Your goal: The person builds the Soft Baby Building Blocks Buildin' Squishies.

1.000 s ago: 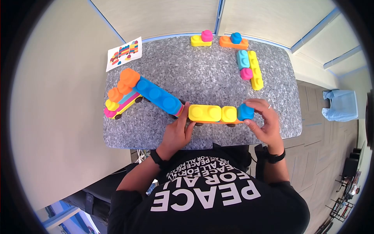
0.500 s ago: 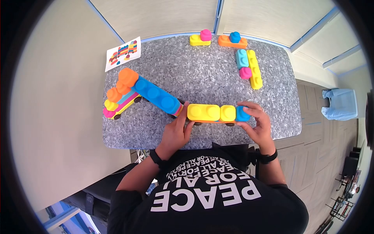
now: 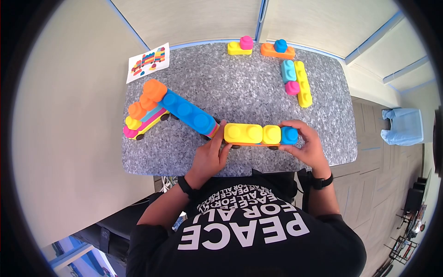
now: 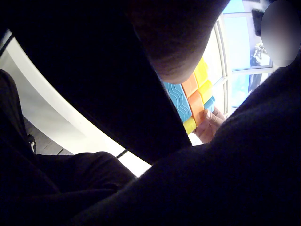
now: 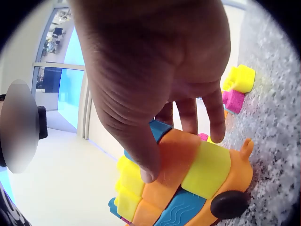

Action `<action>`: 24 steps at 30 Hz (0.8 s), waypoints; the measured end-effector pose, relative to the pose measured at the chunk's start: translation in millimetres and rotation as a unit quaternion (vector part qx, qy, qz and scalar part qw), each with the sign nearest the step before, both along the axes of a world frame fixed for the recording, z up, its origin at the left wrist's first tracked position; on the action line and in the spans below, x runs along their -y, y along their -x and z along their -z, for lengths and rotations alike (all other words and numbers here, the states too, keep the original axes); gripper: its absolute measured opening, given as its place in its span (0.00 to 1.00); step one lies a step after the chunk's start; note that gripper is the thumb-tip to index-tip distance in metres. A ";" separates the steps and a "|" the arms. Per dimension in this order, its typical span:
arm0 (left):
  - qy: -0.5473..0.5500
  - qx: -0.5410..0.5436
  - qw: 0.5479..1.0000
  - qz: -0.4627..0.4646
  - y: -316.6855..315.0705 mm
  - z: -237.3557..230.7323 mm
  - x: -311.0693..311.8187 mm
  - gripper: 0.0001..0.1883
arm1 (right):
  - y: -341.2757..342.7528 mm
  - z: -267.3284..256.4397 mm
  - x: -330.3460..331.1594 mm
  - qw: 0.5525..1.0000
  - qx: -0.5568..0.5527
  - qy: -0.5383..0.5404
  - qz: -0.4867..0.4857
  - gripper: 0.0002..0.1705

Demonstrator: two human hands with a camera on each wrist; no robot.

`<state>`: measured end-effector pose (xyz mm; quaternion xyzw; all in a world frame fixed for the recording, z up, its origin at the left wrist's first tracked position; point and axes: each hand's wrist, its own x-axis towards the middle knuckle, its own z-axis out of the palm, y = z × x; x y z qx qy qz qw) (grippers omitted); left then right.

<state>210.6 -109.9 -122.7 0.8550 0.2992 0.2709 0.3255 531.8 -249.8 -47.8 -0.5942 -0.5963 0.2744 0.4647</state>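
Observation:
A toy train of building blocks bends across the grey table. Its right wagon, with yellow blocks (image 3: pixel 242 133) on top and a blue block (image 3: pixel 289 135) at the right end, lies between the hands. My left hand (image 3: pixel 206 159) holds this wagon's left end between thumb and index finger. Around the right end, my right hand (image 3: pixel 307 147) has its thumb on the near side and fingers on the far side. In the right wrist view, that thumb presses an orange block (image 5: pixel 178 155) below the blue one. The left wrist view is mostly dark; the left fingers are hidden there.
A long blue block (image 3: pixel 188 113) tops the middle wagon, and the orange-topped front car (image 3: pixel 145 122) stands at left. A picture card (image 3: pixel 147 63) lies at the back left. Loose yellow (image 3: pixel 302 85), orange (image 3: pixel 277 51) and other blocks sit along the back and right.
The right fingers have slid off the blue block's top down to the wagon's sides. The blue block, tilted earlier, now sits level beside the yellow one. The left hand has stayed put.

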 end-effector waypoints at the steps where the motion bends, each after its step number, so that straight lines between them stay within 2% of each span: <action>1: -0.004 -0.001 1.000 0.000 -0.3 -0.6 0.0 0.41 | -1.2 -1.3 -1.0 1.000 -0.005 0.005 -0.002 0.39; 15: -0.003 0.003 1.000 0.001 1.9 -2.7 1.0 0.41 | -7.6 -5.0 -10.4 0.999 -0.037 0.028 -0.014 0.37; 24: -0.080 0.041 0.996 -0.011 4.3 -1.5 1.3 0.35 | -8.9 -4.9 -10.4 0.999 -0.025 0.038 -0.014 0.38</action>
